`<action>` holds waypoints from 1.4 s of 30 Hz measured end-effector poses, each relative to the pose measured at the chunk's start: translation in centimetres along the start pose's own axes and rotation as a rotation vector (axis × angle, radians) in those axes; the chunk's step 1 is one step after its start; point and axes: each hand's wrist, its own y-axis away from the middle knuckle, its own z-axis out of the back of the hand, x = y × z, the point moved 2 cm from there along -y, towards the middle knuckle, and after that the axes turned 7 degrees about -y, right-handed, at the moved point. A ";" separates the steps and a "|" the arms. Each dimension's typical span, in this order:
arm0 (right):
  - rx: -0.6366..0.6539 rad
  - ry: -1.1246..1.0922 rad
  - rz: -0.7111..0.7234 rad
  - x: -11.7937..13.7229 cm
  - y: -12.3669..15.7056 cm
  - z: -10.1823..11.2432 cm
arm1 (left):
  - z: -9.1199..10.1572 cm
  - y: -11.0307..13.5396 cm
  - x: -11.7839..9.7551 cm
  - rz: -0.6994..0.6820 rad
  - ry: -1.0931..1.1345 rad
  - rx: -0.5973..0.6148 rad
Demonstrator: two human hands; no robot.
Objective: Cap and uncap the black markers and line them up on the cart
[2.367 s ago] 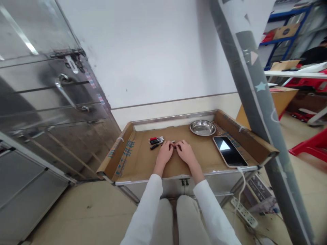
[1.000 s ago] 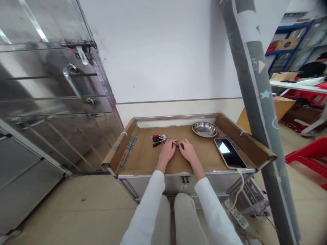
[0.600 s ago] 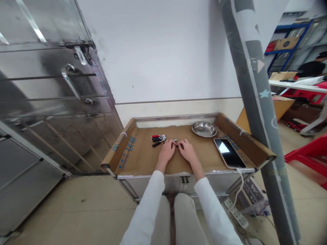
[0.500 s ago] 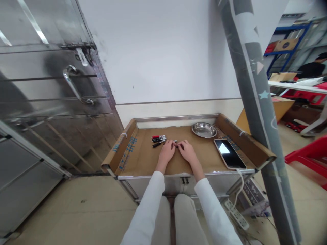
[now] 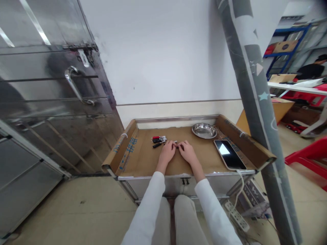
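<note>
My left hand and my right hand meet low over the brown cardboard surface, fingertips almost touching. The fingers of both are bent and pinched together around something small and dark, mostly hidden by the fingers, so I cannot make out what it is. Just left of my left hand lie several pens, one with red and others black, side by side. A separate black pen piece lies slanted below them, its right end close to my left hand. A small pale piece shows just beyond my fingertips.
A round metal dish sits at the back right of the surface. In front of it lies a phone with a white cable. Folded cardboard walls edge the sides. A grey roll leans at the right; a metal door stands left.
The view has shifted very slightly. Both hands stay in the same place with their fingers pinched, and the pens, dish and phone have not moved.
</note>
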 end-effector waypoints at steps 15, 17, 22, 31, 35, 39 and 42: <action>-0.004 -0.006 -0.006 0.3 0.3 0.3 | 0.1 0.2 -0.2 -0.011 -0.014 0.007; -0.003 -0.018 0.003 0.2 0.4 0.3 | 0.0 0.3 -0.2 -0.018 -0.031 0.011; -0.008 -0.032 -0.012 -0.3 0.1 0.0 | -0.4 0.0 -0.1 -0.009 -0.047 0.020; -0.003 -0.051 -0.004 -0.3 -0.1 -0.1 | -0.1 0.2 -0.5 -0.074 -0.054 0.039; -0.006 -0.035 -0.001 -0.3 0.0 -0.1 | -0.1 0.3 -0.5 -0.093 -0.059 0.045; -0.024 -0.020 -0.004 -0.3 0.0 -0.1 | 0.0 0.3 -0.4 -0.090 -0.059 0.031; -0.023 -0.017 0.018 -0.4 0.0 -0.2 | 0.0 0.3 -0.4 -0.086 -0.046 0.027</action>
